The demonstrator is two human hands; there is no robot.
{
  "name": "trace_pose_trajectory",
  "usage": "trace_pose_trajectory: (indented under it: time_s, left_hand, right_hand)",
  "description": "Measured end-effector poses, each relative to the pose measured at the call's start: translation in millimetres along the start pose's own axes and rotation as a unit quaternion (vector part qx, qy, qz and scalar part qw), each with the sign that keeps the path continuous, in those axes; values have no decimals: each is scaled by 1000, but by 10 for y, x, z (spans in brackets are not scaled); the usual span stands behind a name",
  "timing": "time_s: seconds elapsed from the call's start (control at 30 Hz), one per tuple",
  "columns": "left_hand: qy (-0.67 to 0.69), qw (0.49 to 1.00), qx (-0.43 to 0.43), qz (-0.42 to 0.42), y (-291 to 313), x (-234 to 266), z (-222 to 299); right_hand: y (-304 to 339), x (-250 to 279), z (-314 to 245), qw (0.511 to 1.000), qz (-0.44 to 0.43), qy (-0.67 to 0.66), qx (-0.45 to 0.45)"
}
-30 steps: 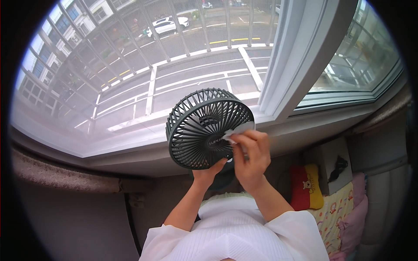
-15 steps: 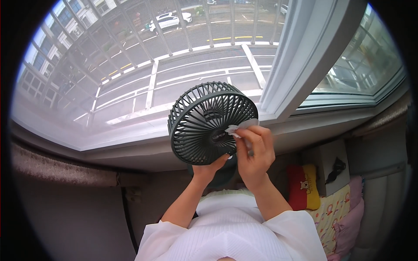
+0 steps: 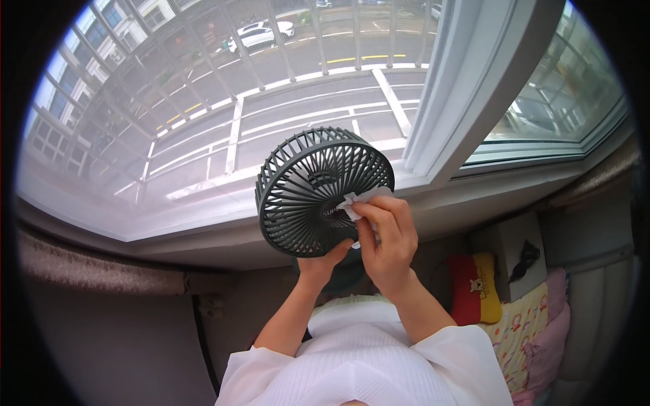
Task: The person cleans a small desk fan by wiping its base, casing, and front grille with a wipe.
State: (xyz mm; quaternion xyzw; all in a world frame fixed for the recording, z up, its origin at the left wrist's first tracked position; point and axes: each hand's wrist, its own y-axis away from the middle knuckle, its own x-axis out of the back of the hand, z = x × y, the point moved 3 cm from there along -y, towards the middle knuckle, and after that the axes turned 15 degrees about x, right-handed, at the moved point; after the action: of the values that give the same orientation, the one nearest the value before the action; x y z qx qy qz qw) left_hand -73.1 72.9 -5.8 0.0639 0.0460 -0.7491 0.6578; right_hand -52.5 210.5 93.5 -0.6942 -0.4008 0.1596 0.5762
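Observation:
A dark green round fan (image 3: 298, 210) with a slatted grille is held up in front of me, its face tilted toward me. My left hand (image 3: 323, 262) grips it from below, thumb on the lower rim and the other fingers hidden behind. In my right hand (image 3: 389, 233) a crumpled white tissue (image 3: 351, 205) is pinched between thumb and fingers. The tissue lies against the grille at the fan's centre cap, partly covering it. Below the rim a dark green part, perhaps the fan's base, shows behind my hands.
Behind the fan is a window with a white frame (image 3: 467, 101) and bars, a street and a white car (image 3: 261, 35) beyond. A sill runs beneath. At lower right are a red and yellow cushion (image 3: 475, 287), a pale box (image 3: 504, 247) with a black object on it, and patterned bedding (image 3: 518, 331).
My right hand and the tissue have moved slightly left, from the right side of the centre cap onto it. The fan has shifted a little left in view.

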Motion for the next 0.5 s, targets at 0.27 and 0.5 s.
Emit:
trace_pose_trajectory:
  time_s: [0.27,0.5]
  left_hand:
    - [53,997,6,58,67,-18,-21]
    - [-14,992,122,34,85,1,-101]
  right_hand:
    - [-50,281,363,994,21,40,-100]
    - [109,361,280,994,63,58,-74]
